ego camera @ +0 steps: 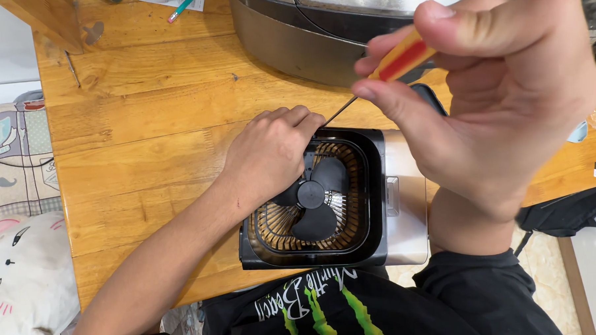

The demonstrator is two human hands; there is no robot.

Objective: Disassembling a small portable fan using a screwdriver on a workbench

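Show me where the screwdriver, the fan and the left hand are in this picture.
screwdriver (400,59): head view, on the red and yellow handle.
fan (311,195): head view, on the black hub of the blades.
left hand (268,152): head view, on the back of the hand.

Bright even indoor light; soft shadows; right hand (500,94) near lens, slightly soft; glare on metal bowl (320,34).

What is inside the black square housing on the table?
Inside the black housing sit a black fan blade and coiled wire around it. The left hand covers the upper-left corner, where the screwdriver tip goes.
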